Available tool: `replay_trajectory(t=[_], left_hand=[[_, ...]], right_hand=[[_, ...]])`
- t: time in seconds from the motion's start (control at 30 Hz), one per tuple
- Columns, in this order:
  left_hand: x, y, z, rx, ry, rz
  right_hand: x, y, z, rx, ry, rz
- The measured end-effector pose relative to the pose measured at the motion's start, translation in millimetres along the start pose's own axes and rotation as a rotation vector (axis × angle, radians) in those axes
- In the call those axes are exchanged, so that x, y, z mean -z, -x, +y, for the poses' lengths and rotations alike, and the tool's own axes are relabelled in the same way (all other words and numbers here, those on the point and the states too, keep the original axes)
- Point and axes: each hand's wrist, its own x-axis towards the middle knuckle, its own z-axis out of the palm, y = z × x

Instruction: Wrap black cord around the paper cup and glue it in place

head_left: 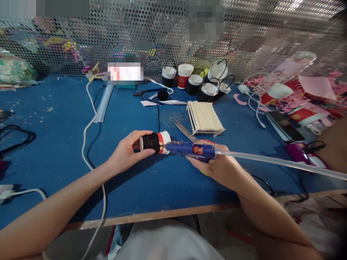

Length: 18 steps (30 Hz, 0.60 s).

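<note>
— Glue is the first risk, I think. The right hand (221, 167) is closed around the blue glue gun (191, 148), and its nozzle touches the paper cup (155, 142), just where the black cord winding ends.

— And the left hand (127, 151)?

— It grips the cup on its side, fingers (141, 134) curled over the top, thumb underneath, a little above the surface (54, 144), near the middle of the front edge. The fingers are very near the nozzle, so hot glue can burn them if it runs.

— Something else?

— The long glue stick (284, 162) reaches far toward the right edge; it can knock the clutter there. Also the scissors (187, 133) lie open just behind the gun, beside the stack of wooden sticks (204, 117).
</note>
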Motion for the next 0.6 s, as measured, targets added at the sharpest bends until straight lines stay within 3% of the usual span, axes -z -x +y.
replay_trajectory(t=[0.1, 0.4, 0.6], left_hand=[[0.0, 0.9, 1.3, -0.026, -0.013, 0.004], [0.2, 4.9, 6.0, -0.294, -0.211, -0.009], [-0.7, 6.2, 8.7, -0.388, -0.355, -0.037]], right_hand=[[-0.1, 0.5, 0.2, 0.001, 0.006, 0.007], [0.1, 0.9, 1.2, -0.022, 0.161, 0.089], [-0.9, -1.6, 2.9, 0.048, 0.249, 0.141]])
